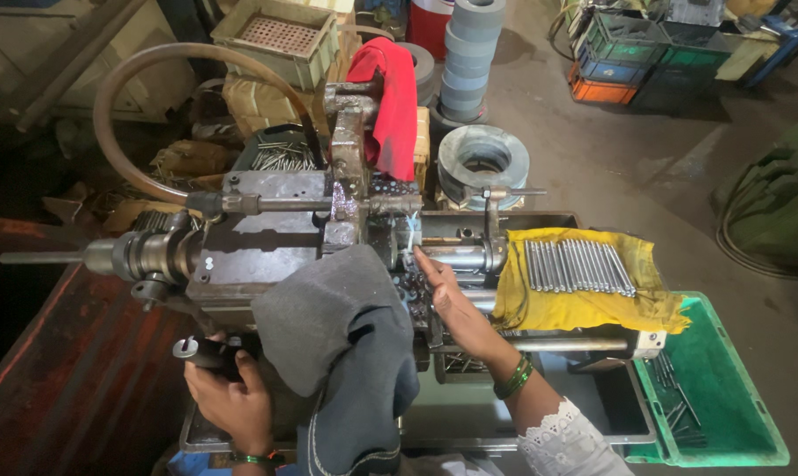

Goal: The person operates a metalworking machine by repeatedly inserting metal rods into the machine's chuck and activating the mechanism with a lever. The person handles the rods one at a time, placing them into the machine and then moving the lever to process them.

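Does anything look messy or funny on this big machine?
Yes. A grey cloth is draped over the machine's front and a red cloth hangs off its top. Loose metal rods lie scattered in the green crate, unlike the neat row on the yellow cloth.

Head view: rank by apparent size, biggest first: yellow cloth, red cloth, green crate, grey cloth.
1. Grey cloth, though nearness to the camera inflates it.
2. Yellow cloth and green crate: too close to rank; the crate is partly covered.
3. Red cloth, smallest, also farthest.

No labels, signs or screens showed. Packaging only: brown wrapped bundles (256, 104) sat behind the machine under a beige perforated crate (275, 33); stacked plastic crates (632, 55) (green, blue, orange) stood top right, contents unclear.
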